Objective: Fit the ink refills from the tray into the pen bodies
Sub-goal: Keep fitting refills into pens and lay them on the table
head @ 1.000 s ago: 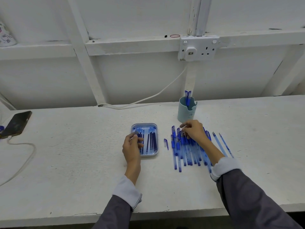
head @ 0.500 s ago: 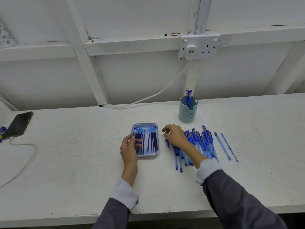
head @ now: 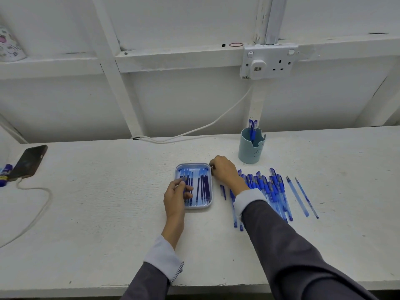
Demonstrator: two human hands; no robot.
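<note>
White painted tabletop [head: 108,213] set against a white timber-framed wall [head: 194,100]. The wall carries one double socket [head: 269,61] with one plug, and a white cable [head: 216,122] runs from it down to the tabletop's far edge. The near edge crosses the bottom of the view, under both grey sleeves.

A broad stretch of tabletop separates the one phone [head: 29,162], at far left, from the one tray [head: 200,207] at centre. A similar stretch lies to the right of the pens.

The tray holds the ink refills [head: 203,187], roughly eight dark rods lying lengthwise; the exact count is unclear. The left hand [head: 176,197] rests over the tray's left side, its thumb and forefinger pinching one of the refills. The right hand [head: 224,171] sits at the tray's far right corner with its fingers curled; whether it grips anything cannot be told.

The pen bodies [head: 272,191] lie heaped just right of the tray, overlapping too much to count. Two clear barrels [head: 297,195] lie apart further right, and one small blue cap [head: 223,191] lies between tray and heap. One teal cup [head: 251,150] behind them holds two pens [head: 252,126].
</note>
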